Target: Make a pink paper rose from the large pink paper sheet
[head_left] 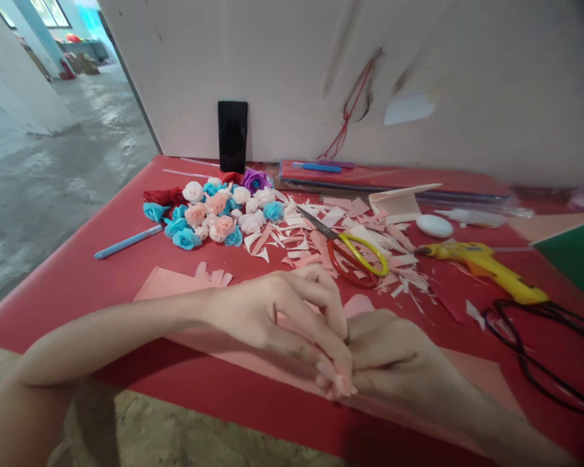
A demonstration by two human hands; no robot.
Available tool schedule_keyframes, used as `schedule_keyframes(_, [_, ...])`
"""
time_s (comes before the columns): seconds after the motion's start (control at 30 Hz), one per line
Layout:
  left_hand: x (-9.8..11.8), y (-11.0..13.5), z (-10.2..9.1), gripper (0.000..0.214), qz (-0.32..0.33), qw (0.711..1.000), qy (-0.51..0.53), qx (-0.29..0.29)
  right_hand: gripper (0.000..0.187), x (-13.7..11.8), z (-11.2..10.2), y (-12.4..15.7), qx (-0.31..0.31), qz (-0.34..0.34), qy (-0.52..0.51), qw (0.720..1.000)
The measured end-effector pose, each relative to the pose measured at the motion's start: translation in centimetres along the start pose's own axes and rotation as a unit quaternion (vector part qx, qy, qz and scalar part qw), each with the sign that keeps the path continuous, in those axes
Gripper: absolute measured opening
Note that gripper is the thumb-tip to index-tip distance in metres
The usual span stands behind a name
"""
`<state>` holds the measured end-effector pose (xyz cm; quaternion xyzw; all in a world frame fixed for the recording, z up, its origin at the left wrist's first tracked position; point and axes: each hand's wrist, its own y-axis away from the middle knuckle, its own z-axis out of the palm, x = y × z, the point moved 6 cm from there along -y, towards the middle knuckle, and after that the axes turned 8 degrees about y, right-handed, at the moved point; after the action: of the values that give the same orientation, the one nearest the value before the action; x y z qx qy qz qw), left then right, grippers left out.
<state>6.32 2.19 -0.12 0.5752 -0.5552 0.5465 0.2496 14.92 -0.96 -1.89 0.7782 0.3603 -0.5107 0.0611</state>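
Observation:
My left hand (282, 318) and my right hand (394, 357) meet at the near edge of the red table (78, 272). Both have their fingers pinched together around a small piece of pink paper (343, 386), mostly hidden between the fingertips. Under my hands lies a large pink paper sheet (170, 284). Just beyond them lie scissors with red and yellow handles (353, 256) among pink paper scraps (311, 230).
A heap of small paper roses (214, 214) in pink, white, blue and purple sits at the back left. A blue pen (126, 242), a yellow glue gun (486, 266) with black cord (530, 350), a black phone (232, 135) against the wall, and a green sheet (579, 253).

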Motion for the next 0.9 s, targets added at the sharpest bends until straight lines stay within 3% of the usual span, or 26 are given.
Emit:
schedule_keyframes(0.2, [0.8, -0.3, 0.0, 0.025, -0.004, 0.999, -0.036, -0.022, 0.027, -0.8, 0.0, 0.1, 0.003, -0.042, 0.045, 0.998])
schedule_keyframes(0.33, [1.1, -0.4, 0.1, 0.021, 0.018, 0.998, -0.044, -0.031, 0.025, -1.1, -0.1, 0.2, 0.010, -0.065, 0.067, 0.996])
schedule_keyframes(0.5, [1.1, -0.2, -0.4, 0.008, 0.026, 0.997, -0.053, 0.045, 0.015, -1.3, -0.8, 0.3, 0.070, -0.079, 0.081, 0.991])
schedule_keyframes(0.67, [0.9, 0.1, -0.5, 0.010, 0.042, 0.992, -0.038, 0.112, 0.021, -1.6, -1.7, 0.8, 0.159, -0.095, 0.131, 0.974])
schedule_keyframes(0.9, [0.8, 0.4, -0.3, 0.008, 0.108, 0.979, -0.057, 0.160, 0.017, -2.6, -1.5, 1.6, 0.236, -0.134, 0.305, 0.913])
